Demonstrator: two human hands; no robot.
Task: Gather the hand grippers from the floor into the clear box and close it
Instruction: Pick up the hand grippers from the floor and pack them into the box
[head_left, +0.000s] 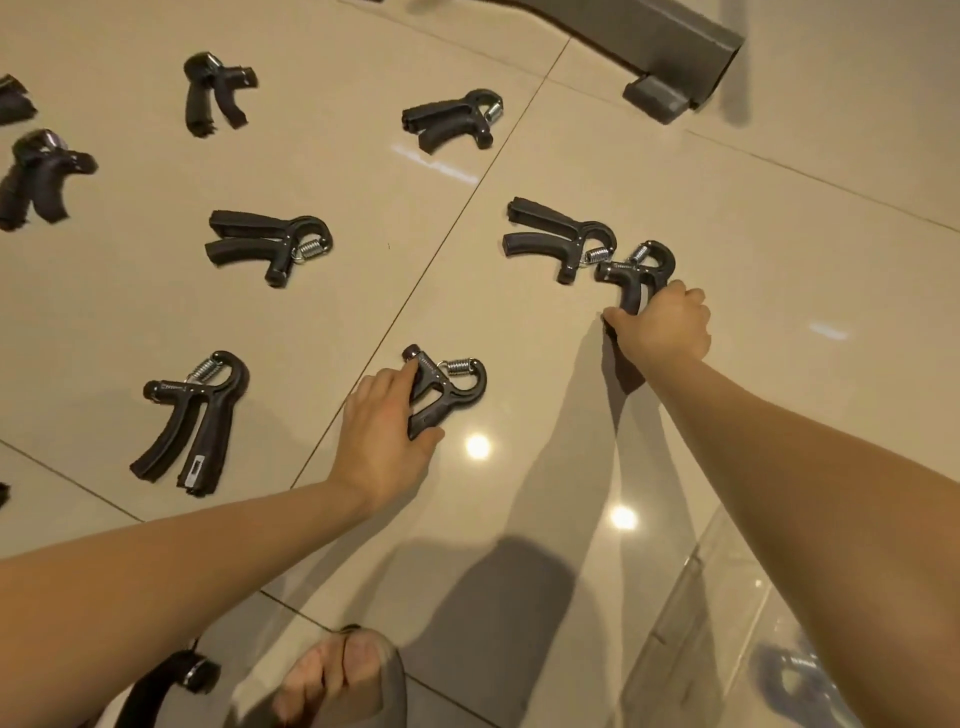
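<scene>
Starting wide: glossy beige tiled floor (337, 171), strewn with black plastic hand grippers (192, 415) with steel coil springs. Next in size, low on the right, tucked under the right forearm: clear plastic box (727, 623), lid not in view, with a blurred dark shape (795, 675) behind its wall, possibly a gripper. Top right, a grey metal frame foot (670, 62), out of play.

Down to the action. Now the left grip (382, 431): clenched on the near hand gripper (447, 389), thumb below, fingers over the upper handle. Long axis slanting low-left to high-right, sprung head pointing away and right, handles back into the palm.

Over to the right grip (662, 325): wrapped tight round the handles of the far hand gripper (641, 270). Long axis nearly straight away from the body, hooked head pointing away. Touching or just short of a neighbouring gripper (561, 236) on its left, can't tell which. Worth lifting clear before swinging.

Key relation: box back towards the body and to the right of both grips, much nearer the right arm. Looks like the pick-up stage, lifted or not impossible to say. Probably a pull back and right for both loads, handles leading. Plenty left to gather: at least five more loose across the left half.
</scene>
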